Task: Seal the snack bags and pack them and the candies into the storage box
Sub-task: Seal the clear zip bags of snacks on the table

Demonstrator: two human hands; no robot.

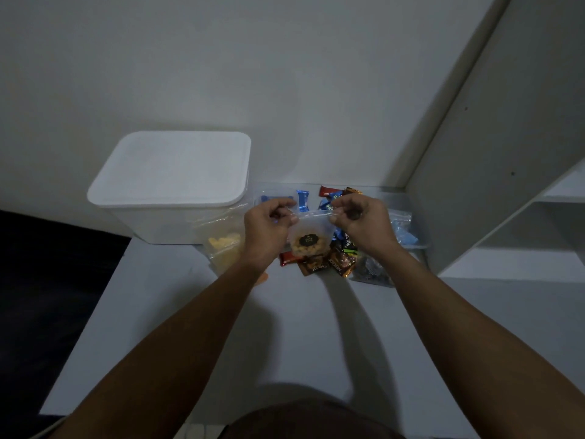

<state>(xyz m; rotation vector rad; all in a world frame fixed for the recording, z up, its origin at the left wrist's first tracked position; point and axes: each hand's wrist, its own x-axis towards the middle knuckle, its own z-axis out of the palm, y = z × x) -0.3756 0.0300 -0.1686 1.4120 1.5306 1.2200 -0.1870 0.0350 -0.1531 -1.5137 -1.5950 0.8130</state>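
The storage box (164, 198) stands on the white table (221, 327) with its lid on, and everything else places off it. Just right of the box, lifted above the table, a clear snack bag (308, 239) of pale round snacks hangs between both hands. The left hand (269, 229) pinches the bag's top strip at one end, the right hand (364, 223) at the other, so sealing is the step in hand. Against the box's right wall leans a second bag (223, 245), seemingly unsealed, though dim light hides its strip. Right of the box, beneath the held bag, lie the candies (329, 261). Next, the fingers should press along the strip; then the lid must come off.
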